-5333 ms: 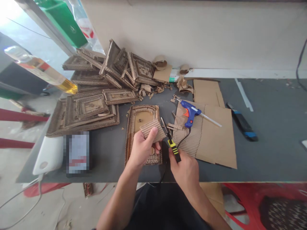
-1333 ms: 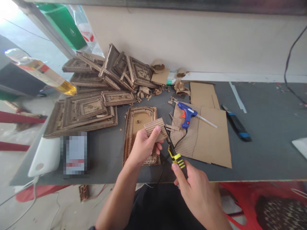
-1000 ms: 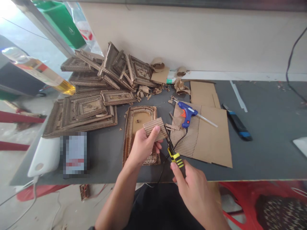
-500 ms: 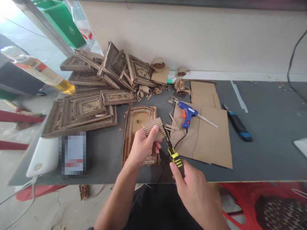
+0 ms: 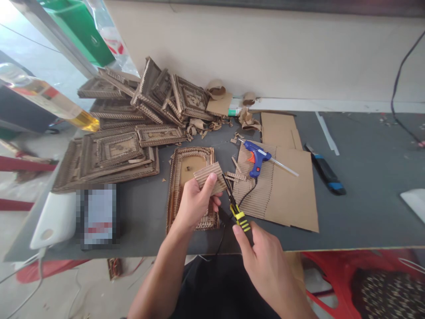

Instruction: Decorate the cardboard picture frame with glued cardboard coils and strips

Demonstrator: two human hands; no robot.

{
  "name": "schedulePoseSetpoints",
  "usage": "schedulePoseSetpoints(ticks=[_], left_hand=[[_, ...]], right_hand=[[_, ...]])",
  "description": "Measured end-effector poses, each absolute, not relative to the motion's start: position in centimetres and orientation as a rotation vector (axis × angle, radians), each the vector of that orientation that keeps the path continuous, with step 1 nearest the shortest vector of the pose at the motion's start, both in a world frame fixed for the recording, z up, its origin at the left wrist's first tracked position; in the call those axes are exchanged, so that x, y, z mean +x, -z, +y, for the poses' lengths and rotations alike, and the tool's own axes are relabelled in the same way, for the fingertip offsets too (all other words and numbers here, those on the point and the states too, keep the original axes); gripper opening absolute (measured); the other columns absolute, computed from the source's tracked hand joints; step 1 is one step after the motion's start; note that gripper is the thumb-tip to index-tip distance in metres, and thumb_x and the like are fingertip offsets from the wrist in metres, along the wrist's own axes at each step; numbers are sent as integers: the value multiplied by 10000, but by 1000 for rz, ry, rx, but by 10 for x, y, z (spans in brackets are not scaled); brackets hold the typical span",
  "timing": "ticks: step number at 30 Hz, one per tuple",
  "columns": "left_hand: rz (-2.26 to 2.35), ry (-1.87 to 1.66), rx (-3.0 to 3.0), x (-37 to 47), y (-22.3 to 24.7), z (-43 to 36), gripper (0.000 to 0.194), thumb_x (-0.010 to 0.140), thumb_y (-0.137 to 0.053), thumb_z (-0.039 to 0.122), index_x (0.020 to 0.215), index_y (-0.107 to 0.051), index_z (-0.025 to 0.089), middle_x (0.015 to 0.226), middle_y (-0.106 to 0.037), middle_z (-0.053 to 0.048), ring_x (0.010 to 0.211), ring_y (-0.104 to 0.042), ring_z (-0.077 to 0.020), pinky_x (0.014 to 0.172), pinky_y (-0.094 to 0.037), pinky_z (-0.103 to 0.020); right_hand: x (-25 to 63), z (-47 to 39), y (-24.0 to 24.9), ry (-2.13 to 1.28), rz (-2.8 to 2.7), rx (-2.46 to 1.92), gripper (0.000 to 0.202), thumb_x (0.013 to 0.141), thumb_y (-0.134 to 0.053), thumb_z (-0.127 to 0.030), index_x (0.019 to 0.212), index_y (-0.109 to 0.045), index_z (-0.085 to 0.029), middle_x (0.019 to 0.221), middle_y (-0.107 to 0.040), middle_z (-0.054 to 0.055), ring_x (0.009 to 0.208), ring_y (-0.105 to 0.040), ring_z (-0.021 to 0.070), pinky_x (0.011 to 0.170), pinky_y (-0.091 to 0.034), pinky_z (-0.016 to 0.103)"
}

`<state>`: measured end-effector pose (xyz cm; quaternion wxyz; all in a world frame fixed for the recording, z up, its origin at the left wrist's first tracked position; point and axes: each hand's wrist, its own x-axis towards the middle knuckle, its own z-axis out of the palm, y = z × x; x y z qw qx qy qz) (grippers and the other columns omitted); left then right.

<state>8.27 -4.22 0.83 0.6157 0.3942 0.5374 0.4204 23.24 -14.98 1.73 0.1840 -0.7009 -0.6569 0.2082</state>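
The left hand (image 5: 196, 201) has its fingers clamped on a small corrugated cardboard piece (image 5: 211, 175), positioned above the cardboard frame (image 5: 175, 190). The right hand (image 5: 262, 248) has its fingers closed around the yellow-and-black handles of the scissors (image 5: 239, 218), blades at the piece's right edge (contact cannot be confirmed). Right of the frame, the glue gun (image 5: 257, 156) rests on corrugated cardboard (image 5: 252, 195).

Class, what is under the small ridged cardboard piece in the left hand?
Below the small ridged cardboard piece, held in the left hand, is a cardboard frame. Some of its tan panel shows beyond the piece; what piece and hand cover cannot be seen.
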Motion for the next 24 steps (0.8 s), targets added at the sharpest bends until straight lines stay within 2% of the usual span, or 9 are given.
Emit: schedulePoseSetpoints(ticks=[5, 14, 20, 24], left_hand=[[1240, -942, 946, 80, -9, -42, 463, 911, -629, 548, 718, -578, 130, 558, -623, 3, 363, -552, -76, 327, -442, -150], [1231, -946, 969, 82, -4, -42, 443, 914, -626, 550, 755, -583, 138, 602, -632, 0, 416, -599, -104, 338, -481, -181], [1259, -931, 978, 82, -7, -41, 444, 918, -621, 541, 741, -574, 136, 571, -624, 3, 383, -571, -88, 335, -459, -163], [1242, -928, 1002, 82, -10, -41, 454, 912, -621, 559, 744, -581, 139, 585, -630, 0, 402, -590, -102, 345, -478, -179]], right_hand=[[234, -150, -16, -586, -1840, -1979, 529, 1058, -307, -533, 792, -627, -205, 659, -711, 60, 545, -674, 220, 518, -407, 289], [239, -149, -13, -661, -1835, -1981, 512, 1058, -322, -524, 832, -646, -199, 715, -731, 70, 557, -665, 210, 516, -382, 289], [236, -147, 0, -540, -1843, -1925, 507, 1060, -340, -505, 753, -611, -207, 637, -680, 46, 584, -680, 220, 544, -373, 297], [234, -151, 9, -394, -1849, -1875, 480, 1062, -361, -478, 739, -582, -201, 572, -633, 29, 510, -646, 199, 513, -360, 291]])
